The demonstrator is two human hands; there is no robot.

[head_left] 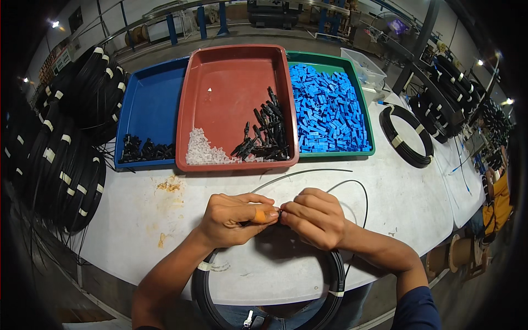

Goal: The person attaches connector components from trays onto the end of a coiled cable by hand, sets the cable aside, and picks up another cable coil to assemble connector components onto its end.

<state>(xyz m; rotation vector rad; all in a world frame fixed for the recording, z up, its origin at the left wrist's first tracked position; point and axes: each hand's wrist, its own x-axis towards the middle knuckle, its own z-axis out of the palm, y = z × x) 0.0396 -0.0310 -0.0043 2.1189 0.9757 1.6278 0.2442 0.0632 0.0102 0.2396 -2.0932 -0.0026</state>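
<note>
Above the table's near edge, my left hand (234, 220) and my right hand (314, 219) meet with their fingertips pinched together. A small black piece (279, 214) shows between them; fingers cover most of it, so its kind is unclear. Orange tape (259, 215) wraps a digit of my left hand. Beneath my hands lies a coil of black cable (337, 275), bound with pale tape and hanging over the table edge towards my lap. A loose stretch of black cable (367, 203) loops out past my right hand, and another strand (308, 172) arcs beyond my fingers.
Beyond my hands stand a blue tray (151, 104) with black parts, a red tray (234, 88) with clear bits and black connectors, and a green tray (366, 110) of blue pieces. Stacked cable coils (66, 165) crowd the left; another coil (388, 135) lies right.
</note>
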